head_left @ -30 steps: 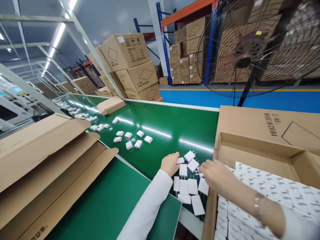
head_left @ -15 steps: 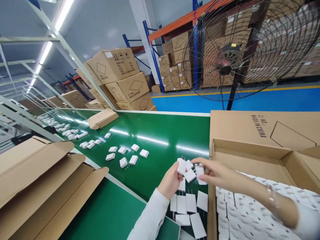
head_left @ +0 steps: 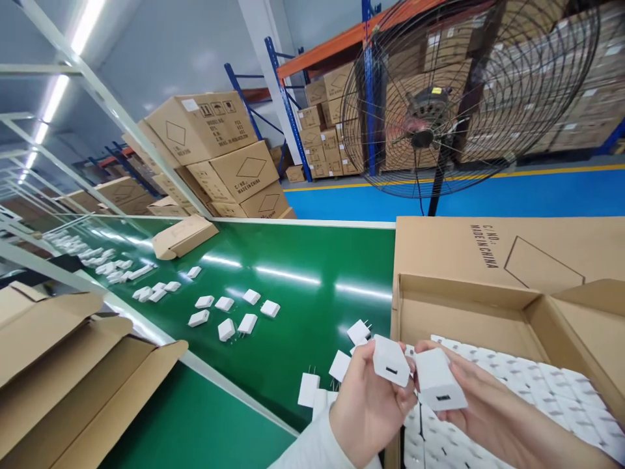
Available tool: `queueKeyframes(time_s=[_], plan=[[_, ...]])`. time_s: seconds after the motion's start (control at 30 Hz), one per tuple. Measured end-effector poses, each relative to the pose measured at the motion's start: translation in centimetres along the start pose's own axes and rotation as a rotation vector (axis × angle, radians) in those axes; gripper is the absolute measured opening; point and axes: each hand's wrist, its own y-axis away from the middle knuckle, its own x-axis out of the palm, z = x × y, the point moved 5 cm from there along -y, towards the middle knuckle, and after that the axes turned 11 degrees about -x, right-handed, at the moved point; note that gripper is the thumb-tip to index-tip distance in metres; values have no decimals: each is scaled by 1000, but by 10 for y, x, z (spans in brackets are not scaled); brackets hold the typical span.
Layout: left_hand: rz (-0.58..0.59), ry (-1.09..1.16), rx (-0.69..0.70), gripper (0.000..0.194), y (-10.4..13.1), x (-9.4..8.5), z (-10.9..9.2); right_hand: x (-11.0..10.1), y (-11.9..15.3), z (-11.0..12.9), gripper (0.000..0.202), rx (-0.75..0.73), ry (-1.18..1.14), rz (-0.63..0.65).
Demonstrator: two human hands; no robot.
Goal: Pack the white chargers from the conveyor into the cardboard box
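My left hand (head_left: 367, 407) is closed on a white USB charger (head_left: 391, 362), its port side turned toward me. Close beside it, my right hand (head_left: 469, 384) grips another white USB charger (head_left: 439, 381), whose port also shows. Both hands are above the near edge of an open carton (head_left: 471, 319) holding rows of white chargers (head_left: 532, 384). Several loose chargers lie on the green belt by my left hand, among them one with its prongs showing (head_left: 309, 389) and one farther back (head_left: 359, 331). My left hand and sleeve partly hide others.
More chargers (head_left: 247, 324) lie scattered along the green conveyor belt (head_left: 293, 260), with a flat carton piece (head_left: 184, 237) near its far edge. Opened cartons (head_left: 97, 365) stand at the left. Stacked boxes (head_left: 234, 172) and a large fan (head_left: 422, 137) are behind the belt.
Both hands have moved right and nearer to me, over the carton's edge, each with a charger. The chargers now show their USB ports. The view has turned slightly right.
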Motion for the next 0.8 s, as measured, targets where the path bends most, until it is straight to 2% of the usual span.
queueKeyframes(time_s=[0.1,0.2,0.33,0.4,0.53,0.6,0.67,0.73,0.8], plan=[[20,-53,11,30,-5,-2,-7,-10,0,3,55,-30,163,-57],[20,-179,123,29,-10,-4,-26,-25,6,8,68,-67,499,-171],[-43,-446,283,29,-20,-5,-51,-43,8,15,66,-88,713,-212],[-97,-718,335,33,-29,-4,-58,-56,0,23,59,-156,888,-245],[-177,-1508,562,37,-51,7,-62,-84,-29,40,46,-293,1332,-386],[-148,-1844,635,37,-64,11,-56,-89,-44,36,38,-287,1441,-346],[-134,-2064,624,32,-77,10,-50,-87,-55,24,31,-226,1510,-207],[-150,-2178,528,26,-88,5,-48,-85,-58,10,29,-159,1540,-45],[-179,-2193,365,18,-93,-2,-51,-87,-56,1,32,-120,1542,63]])
